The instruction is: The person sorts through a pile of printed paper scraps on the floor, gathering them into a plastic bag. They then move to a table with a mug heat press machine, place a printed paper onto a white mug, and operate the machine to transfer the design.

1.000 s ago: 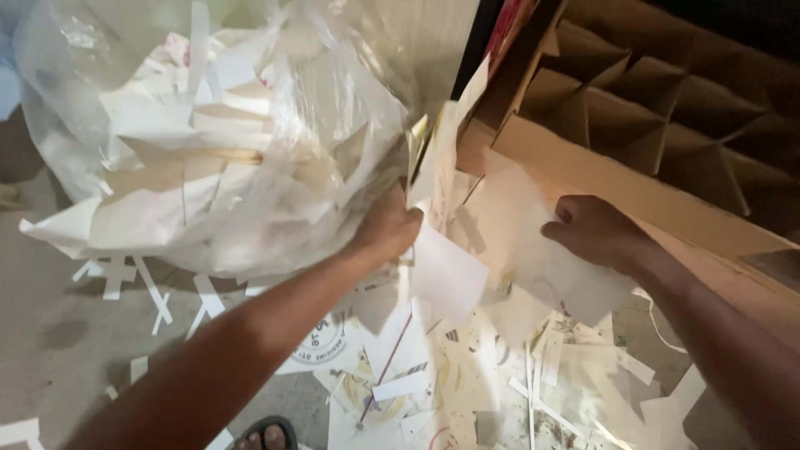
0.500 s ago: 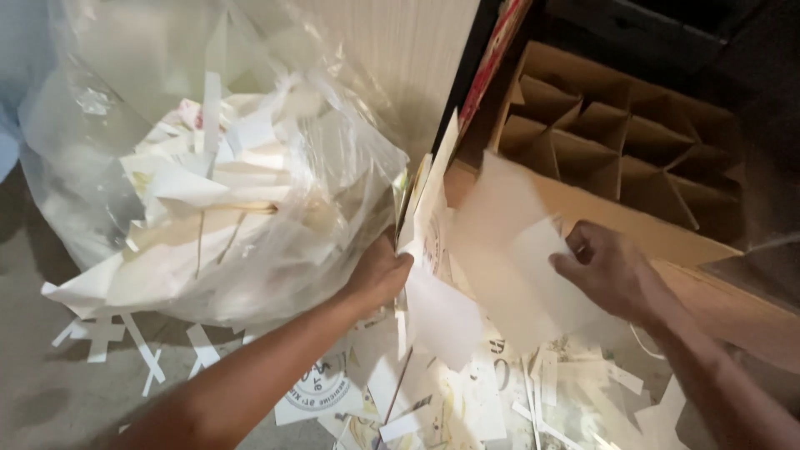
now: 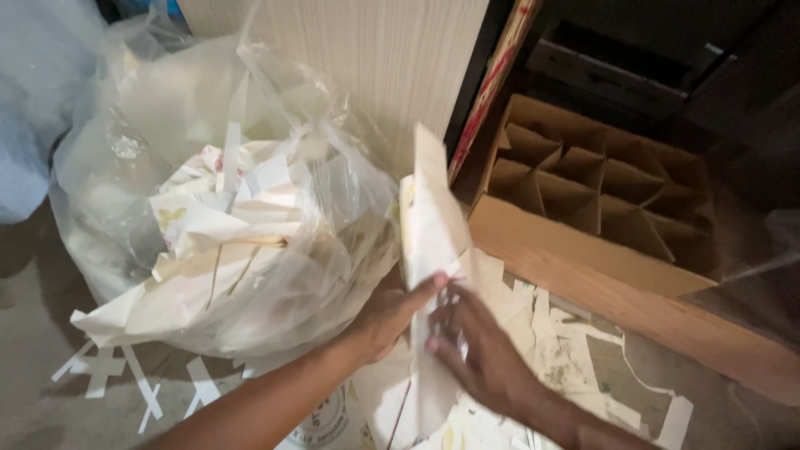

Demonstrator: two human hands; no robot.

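Beside the clear plastic bag of paper scraps [image 3: 225, 242], the right hand [image 3: 479, 358] has left the floor litter and now joins the left hand [image 3: 392, 317] in gripping an upright stack of card sheets [image 3: 429, 242], apparently gathered for bagging.

Dim storage corner with a grey floor

A pale, finely striped wall panel [image 3: 392, 67] stands at the back beside a dark recess [image 3: 633, 50] (too shadowed to read clearly). The grey concrete floor [image 3: 42, 333] is littered with white paper scraps [image 3: 108, 375]. An open cardboard box with dividers [image 3: 600, 192] sits against the dark side.
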